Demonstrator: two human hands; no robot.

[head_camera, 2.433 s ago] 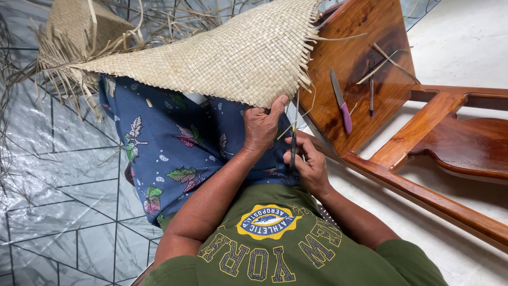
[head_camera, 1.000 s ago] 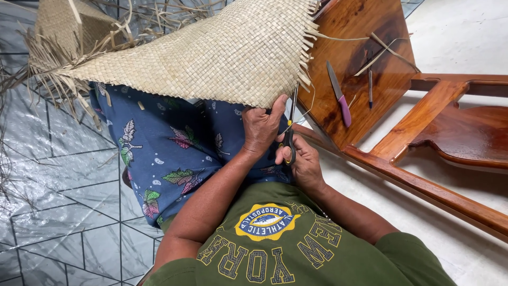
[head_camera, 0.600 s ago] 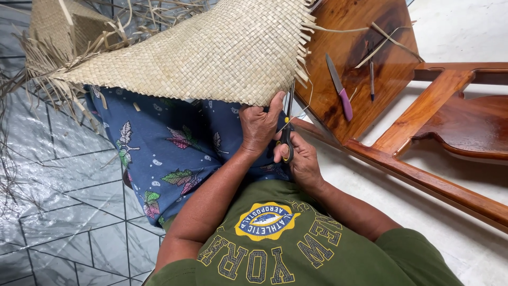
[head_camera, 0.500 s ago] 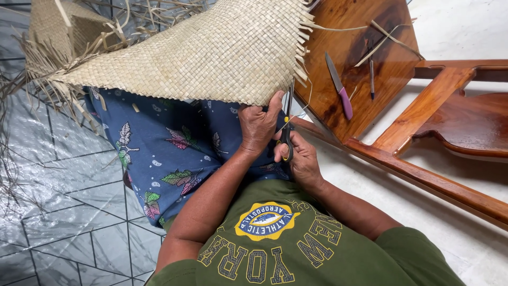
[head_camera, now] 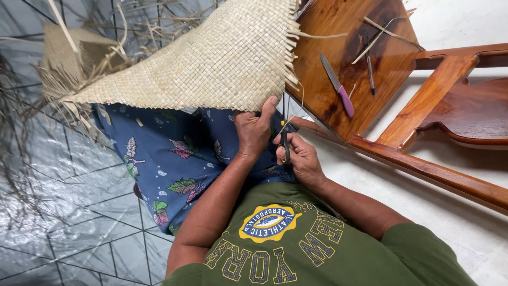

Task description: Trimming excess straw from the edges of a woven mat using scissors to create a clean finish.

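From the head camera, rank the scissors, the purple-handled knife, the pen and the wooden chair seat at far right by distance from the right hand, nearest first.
1. scissors, held in the right hand.
2. purple-handled knife, up and right on the wooden board.
3. pen, just right of the knife.
4. wooden chair seat, far right.

Woven mat (head_camera: 211, 63): pale straw colour, plaited in a fine check pattern, lying spread over the lap and extending far and left. Its right edge is fringed with loose strand ends. Near edge lifted slightly.

Scissors (head_camera: 284, 143): dark-handled, upright, blades pointing far, positioned at the mat's near right corner.
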